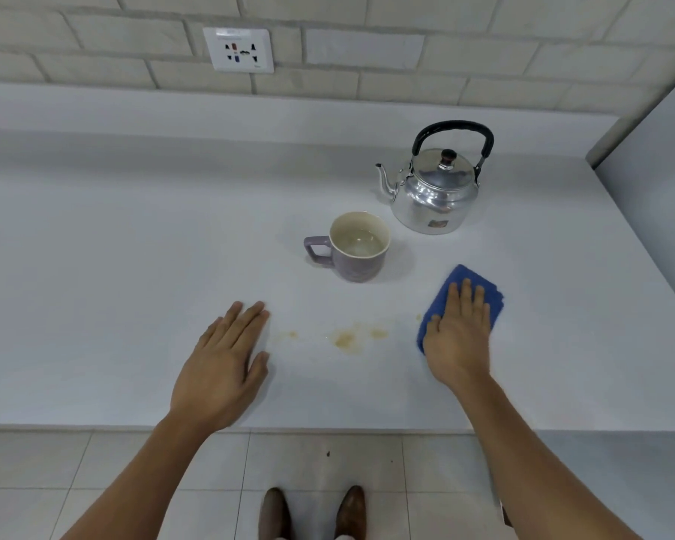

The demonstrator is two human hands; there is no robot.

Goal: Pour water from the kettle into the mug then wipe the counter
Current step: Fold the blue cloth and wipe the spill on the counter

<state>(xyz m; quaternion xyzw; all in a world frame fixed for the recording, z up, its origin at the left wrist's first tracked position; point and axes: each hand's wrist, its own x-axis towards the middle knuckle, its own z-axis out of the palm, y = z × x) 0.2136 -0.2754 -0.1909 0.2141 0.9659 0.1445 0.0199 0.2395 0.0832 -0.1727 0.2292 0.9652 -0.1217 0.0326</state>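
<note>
A shiny metal kettle point(435, 192) with a black handle stands upright on the white counter point(133, 247), spout pointing left. In front of it and to the left is a purple mug point(357, 249) with water in it, handle to the left. My right hand point(458, 337) lies flat, fingers spread, on a folded blue cloth point(480, 284) pressed to the counter. Yellowish stains point(351, 337) mark the surface between my hands. My left hand point(223, 364) rests flat on the counter with nothing in it.
A tiled wall with a power socket point(238, 50) runs behind the counter. A grey panel point(655, 169) bounds the counter on the right. The counter's front edge point(328, 428) is near my wrists, with floor tiles and my shoes point(312, 512) below.
</note>
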